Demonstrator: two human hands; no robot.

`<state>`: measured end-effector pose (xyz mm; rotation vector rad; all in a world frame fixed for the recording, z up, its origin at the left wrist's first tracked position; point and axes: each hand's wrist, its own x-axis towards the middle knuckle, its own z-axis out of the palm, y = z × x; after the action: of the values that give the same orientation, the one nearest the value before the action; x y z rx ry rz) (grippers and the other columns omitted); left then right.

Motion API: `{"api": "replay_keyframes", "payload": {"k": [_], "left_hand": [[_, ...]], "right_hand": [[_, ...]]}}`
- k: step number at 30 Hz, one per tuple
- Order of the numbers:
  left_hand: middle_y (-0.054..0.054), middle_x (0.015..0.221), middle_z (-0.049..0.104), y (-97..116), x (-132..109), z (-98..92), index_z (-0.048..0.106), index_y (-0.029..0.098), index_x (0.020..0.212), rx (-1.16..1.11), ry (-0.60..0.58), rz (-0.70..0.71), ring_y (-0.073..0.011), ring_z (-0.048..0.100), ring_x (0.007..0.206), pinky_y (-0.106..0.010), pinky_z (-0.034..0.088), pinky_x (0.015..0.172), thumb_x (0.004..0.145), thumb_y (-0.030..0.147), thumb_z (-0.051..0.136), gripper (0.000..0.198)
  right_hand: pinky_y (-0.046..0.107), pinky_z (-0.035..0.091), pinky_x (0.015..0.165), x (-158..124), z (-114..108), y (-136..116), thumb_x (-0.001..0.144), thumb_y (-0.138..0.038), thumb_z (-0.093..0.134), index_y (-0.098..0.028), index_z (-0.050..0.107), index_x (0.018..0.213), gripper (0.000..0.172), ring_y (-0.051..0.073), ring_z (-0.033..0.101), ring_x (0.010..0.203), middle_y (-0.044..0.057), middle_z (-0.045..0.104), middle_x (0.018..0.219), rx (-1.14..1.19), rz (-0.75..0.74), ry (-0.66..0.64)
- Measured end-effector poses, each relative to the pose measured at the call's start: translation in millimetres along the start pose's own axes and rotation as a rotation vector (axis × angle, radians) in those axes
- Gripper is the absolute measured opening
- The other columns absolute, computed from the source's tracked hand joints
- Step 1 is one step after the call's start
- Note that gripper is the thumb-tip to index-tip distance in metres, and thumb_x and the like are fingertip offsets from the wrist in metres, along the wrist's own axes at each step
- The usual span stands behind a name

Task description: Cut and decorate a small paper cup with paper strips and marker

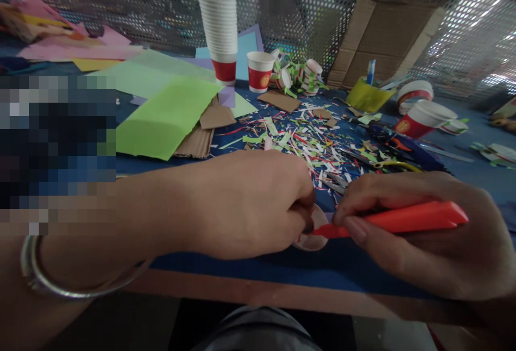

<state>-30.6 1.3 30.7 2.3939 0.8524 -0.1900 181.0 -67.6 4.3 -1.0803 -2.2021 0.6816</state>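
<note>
My left hand (250,206) is closed, its curled fingertips at the rim and inside of a small pale cut-down paper cup (320,241) near the table's front edge. The hand covers most of the cup's left side. My right hand (427,233) is closed around a bright red marker (403,217), gripped between thumb and fingers. The marker's narrow end points left into the cup, close to my left fingertips. Its exact contact there is hidden. Just beyond my right fingers lie pliers-like metal jaws (335,181).
Paper scraps (298,136) litter the blue table. A tall cup stack (220,28), another paper cup (260,71) and green-fringed cup pieces (310,77) stand behind. Green paper (169,117) lies left; a yellow holder (368,95), tipped cup (423,117) and cardboard (382,34) are right.
</note>
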Motion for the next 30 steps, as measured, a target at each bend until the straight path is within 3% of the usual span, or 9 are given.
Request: {"api": "replay_keyframes", "payload": {"k": [12, 16, 30], "left_hand": [[0.000, 0.073, 0.075, 1.1, -1.7, 1.9, 0.079, 0.030, 0.081, 0.019, 0.048, 0.023, -0.0180, 0.066, 0.065, -0.027, 0.041, 0.056, 0.085, 0.028, 0.058, 0.021], [-0.002, 0.073, 0.074, 1.4, -2.3, 3.2, 0.079, 0.027, 0.080, 0.037, 0.069, 0.030, -0.0183, 0.066, 0.065, -0.028, 0.043, 0.058, 0.085, 0.027, 0.060, 0.020], [-0.001, 0.069, 0.073, 4.6, -3.4, -2.9, 0.078, 0.027, 0.079, -0.007, -0.007, 0.024, -0.0172, 0.063, 0.062, -0.028, 0.040, 0.056, 0.088, 0.037, 0.062, 0.021]], "right_hand": [[0.020, 0.046, 0.047, -0.5, -2.7, -3.8, 0.081, -0.009, 0.062, -0.024, 0.066, 0.079, 0.015, 0.009, 0.063, 0.053, -0.004, 0.071, 0.069, 0.018, -0.004, -0.019], [0.022, 0.044, 0.044, -1.4, -4.3, 0.4, 0.086, -0.015, 0.063, -0.022, 0.066, 0.077, 0.012, 0.010, 0.062, 0.052, -0.002, 0.071, 0.068, -0.023, -0.001, -0.032], [0.025, 0.042, 0.042, 0.7, 0.1, 0.6, 0.088, -0.018, 0.062, -0.022, 0.063, 0.073, 0.016, 0.011, 0.058, 0.049, -0.001, 0.070, 0.064, -0.116, 0.002, 0.033]]}}
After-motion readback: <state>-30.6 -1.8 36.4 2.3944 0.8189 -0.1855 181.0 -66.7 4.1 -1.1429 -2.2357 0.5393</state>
